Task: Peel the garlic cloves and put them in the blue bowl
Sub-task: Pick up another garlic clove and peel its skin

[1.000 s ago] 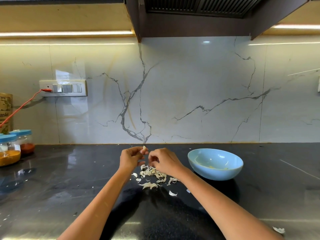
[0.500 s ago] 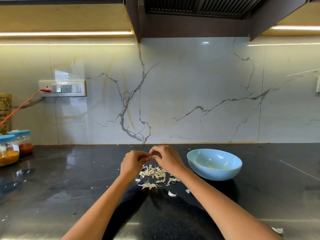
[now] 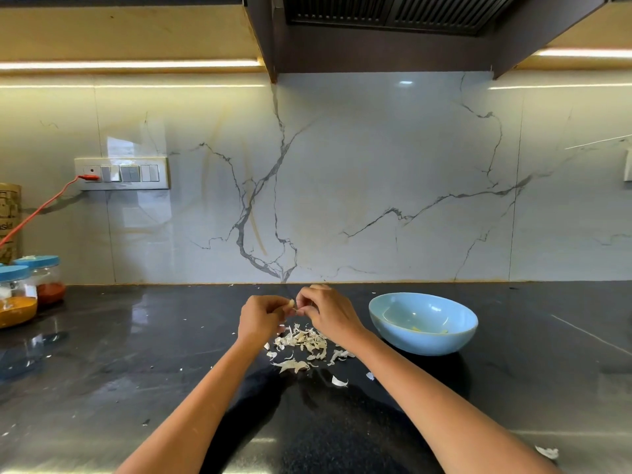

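Note:
Both hands meet above the dark countertop at the centre. My left hand (image 3: 260,318) pinches a small pale garlic clove (image 3: 291,303) at its fingertips. My right hand (image 3: 327,311) has its fingers curled against the same clove from the right side. Directly below the hands lies a heap of white garlic skins (image 3: 301,343). The blue bowl (image 3: 423,323) stands to the right of my right hand, and a few pale bits show at its bottom.
Two blue-lidded spice jars (image 3: 20,294) stand at the far left by the backsplash, under a switch panel (image 3: 121,173) with a red cable. Loose skin flakes (image 3: 339,381) lie scattered toward me, and another (image 3: 546,451) lies at the lower right.
The hands, slightly apart a second ago, have come together on the clove, and both have risen a little.

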